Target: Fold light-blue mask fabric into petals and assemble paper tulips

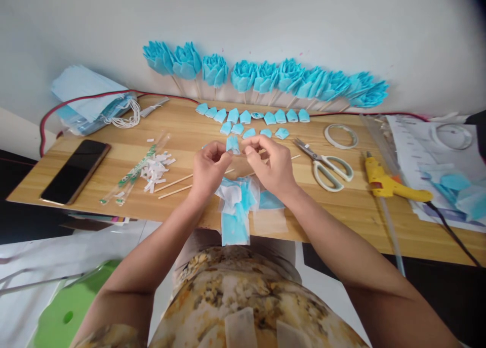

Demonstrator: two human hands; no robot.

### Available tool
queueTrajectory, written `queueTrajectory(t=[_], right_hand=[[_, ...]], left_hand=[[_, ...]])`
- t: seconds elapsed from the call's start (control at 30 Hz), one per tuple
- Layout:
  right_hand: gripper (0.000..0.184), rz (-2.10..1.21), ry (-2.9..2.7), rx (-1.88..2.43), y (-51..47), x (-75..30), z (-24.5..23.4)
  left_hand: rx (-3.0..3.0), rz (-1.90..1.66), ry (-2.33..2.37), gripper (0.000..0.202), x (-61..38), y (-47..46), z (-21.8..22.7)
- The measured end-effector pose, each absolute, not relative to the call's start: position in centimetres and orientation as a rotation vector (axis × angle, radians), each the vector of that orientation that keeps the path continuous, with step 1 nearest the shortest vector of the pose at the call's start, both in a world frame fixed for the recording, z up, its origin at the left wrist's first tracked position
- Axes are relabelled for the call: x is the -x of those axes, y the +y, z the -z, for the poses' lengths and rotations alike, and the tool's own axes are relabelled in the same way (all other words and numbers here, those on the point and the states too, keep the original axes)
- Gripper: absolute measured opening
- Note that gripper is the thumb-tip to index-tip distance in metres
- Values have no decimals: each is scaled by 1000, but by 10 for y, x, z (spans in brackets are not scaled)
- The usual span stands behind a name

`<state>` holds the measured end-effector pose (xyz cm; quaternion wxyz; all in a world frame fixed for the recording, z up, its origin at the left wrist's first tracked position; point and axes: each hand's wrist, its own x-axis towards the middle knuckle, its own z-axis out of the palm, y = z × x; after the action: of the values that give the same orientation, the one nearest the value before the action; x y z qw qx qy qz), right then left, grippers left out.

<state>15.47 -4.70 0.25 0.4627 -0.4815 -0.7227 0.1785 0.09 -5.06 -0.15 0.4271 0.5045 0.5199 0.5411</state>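
Note:
Both hands meet above the middle of the wooden table (114, 196). My left hand (208, 168) pinches a small folded blue fabric piece (233, 144) by its left side. My right hand (270, 163) is curled with fingertips pinched together just right of that piece, touching its edge. Under my wrists lies a pile of blue and white fabric cuttings (237, 206) that hangs over the table's front edge. Behind my hands lie several folded blue petals (252, 119) in two rows. Thin wooden sticks (176, 186) lie to the left of my left hand.
Several blue fabric flowers on sticks (266, 77) lean against the wall. Scissors (326, 166), a tape roll (340, 135) and a yellow glue gun (391, 183) lie on the right. A black phone (76, 171), white scraps (154, 171) and stacked masks (91, 102) are on the left.

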Motion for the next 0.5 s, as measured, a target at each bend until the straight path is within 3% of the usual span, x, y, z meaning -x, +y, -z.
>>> queueTrajectory(t=[0.27, 0.5], right_hand=[[6, 185, -1962, 1063, -44, -157, 3], [12, 411, -2079, 1071, -43, -158, 5]], left_hand=[[-1240, -1360, 1308, 17, -3, -52, 2], [-1395, -1331, 1340, 19, -6, -54, 6]])
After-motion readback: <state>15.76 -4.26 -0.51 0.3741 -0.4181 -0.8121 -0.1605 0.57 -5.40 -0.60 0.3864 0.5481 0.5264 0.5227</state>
